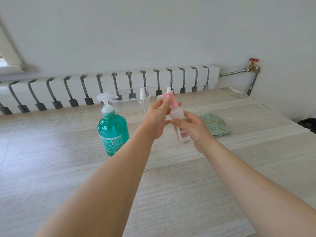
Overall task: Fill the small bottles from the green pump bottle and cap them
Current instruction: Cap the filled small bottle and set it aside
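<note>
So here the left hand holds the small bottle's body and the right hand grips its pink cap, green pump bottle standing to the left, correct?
The hands are swapped: the head view shows the right hand holding the small bottle and the left hand on the pink cap. The green pump bottle does stand left.

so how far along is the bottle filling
Nothing looks finished yet. In hand: the right hand holds a small clear bottle above the table while the left hand grips its pink pump cap; whether it is going on or off, and whether the bottle holds liquid, I cannot tell. Left: two white-topped small bottles wait by the clear tub, behind the green pump bottle.
</note>
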Motion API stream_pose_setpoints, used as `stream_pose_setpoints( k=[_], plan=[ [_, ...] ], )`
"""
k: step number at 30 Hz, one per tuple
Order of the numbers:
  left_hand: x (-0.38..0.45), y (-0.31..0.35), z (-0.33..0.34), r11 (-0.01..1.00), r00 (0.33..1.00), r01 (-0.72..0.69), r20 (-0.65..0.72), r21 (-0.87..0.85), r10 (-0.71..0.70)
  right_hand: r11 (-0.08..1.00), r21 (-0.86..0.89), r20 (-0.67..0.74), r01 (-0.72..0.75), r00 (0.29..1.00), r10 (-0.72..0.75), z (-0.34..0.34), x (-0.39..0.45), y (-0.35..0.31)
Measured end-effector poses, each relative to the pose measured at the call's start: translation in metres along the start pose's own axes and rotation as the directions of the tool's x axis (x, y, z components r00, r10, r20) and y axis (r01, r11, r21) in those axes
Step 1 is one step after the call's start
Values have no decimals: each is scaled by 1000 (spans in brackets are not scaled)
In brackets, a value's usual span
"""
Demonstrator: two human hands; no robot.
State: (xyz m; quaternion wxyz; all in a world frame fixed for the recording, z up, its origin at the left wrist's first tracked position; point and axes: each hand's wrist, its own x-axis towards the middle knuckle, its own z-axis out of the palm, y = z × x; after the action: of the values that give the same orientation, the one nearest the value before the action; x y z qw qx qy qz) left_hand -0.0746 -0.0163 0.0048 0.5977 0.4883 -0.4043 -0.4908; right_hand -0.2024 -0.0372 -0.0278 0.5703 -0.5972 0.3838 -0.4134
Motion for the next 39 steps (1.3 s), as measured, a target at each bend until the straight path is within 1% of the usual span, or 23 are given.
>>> stream_pose_setpoints(
  k=[5,7,10,12,15,17,18,19,20,22,23,25,26,27,28,29,31,32,33,34,36,38,39],
  plan=[
    [7,-19,18,970,975,221,22,-100,-220,1000,-24,-119,-5,993,2,-16,4,9],
    [6,-23,19,962,955,272,135,-31,-266,1000,-23,-159,-21,987,17,-20,6,15],
    [7,-33,17,960,917,255,287,118,-279,997,-77,-218,-28,976,11,-25,13,19],
    [9,-39,19,948,923,248,247,200,-294,996,-83,-209,-38,978,20,-26,19,20],
    [13,-46,21,961,960,230,127,152,-250,988,-139,-155,-61,987,39,-24,23,18],
    [16,-50,19,963,968,227,77,142,-240,973,-221,-236,-66,972,12,-25,25,19],
    [17,-51,17,962,970,225,60,153,-237,949,-310,-302,-59,952,-40,-29,28,23],
    [18,-52,16,962,972,221,43,159,-230,890,-448,-355,-84,931,-91,-35,32,29],
    [19,-53,14,964,975,213,27,161,-220,787,-597,-371,-157,923,-97,-41,35,34],
    [19,-52,12,966,981,191,11,174,-196,542,-790,-339,-287,941,5,-48,35,42],
    [19,-51,12,965,982,184,6,187,-189,427,-850,-325,-307,945,33,-48,36,46],
    [18,-50,11,960,983,181,-9,213,-183,214,-925,-321,-315,947,7,-47,38,51],
    [18,-49,10,958,983,182,-15,222,-183,182,-925,-340,-333,940,-13,-48,40,50],
    [17,-49,10,957,983,181,-20,226,-182,229,-907,-367,-354,930,-18,-47,42,47],
    [17,-49,9,957,983,184,-29,225,-182,341,-861,-399,-377,917,6,-47,41,43],
    [16,-48,8,957,982,187,-39,222,-183,502,-775,-426,-384,904,35,-45,40,40],
    [15,-48,6,957,981,195,-62,214,-186,852,-434,-483,-293,874,54,-39,37,32],
    [15,-48,5,958,980,195,-69,210,-184,955,-207,-522,-212,849,75,-35,35,26],
    [13,-48,4,959,980,194,-74,208,-182,991,-11,-538,-137,836,109,-30,33,19],
    [12,-48,4,959,980,194,-81,206,-181,987,135,-521,-85,841,144,-24,32,12],
    [9,-49,6,959,982,181,-94,216,-164,935,354,-366,-33,915,171,-13,28,-2],
    [6,-48,9,951,986,148,-110,271,-122,868,497,-167,-18,979,116,-1,25,-8],
    [5,-47,10,938,991,112,-109,329,-79,874,485,-134,-27,985,105,5,23,-9]
  ],
)
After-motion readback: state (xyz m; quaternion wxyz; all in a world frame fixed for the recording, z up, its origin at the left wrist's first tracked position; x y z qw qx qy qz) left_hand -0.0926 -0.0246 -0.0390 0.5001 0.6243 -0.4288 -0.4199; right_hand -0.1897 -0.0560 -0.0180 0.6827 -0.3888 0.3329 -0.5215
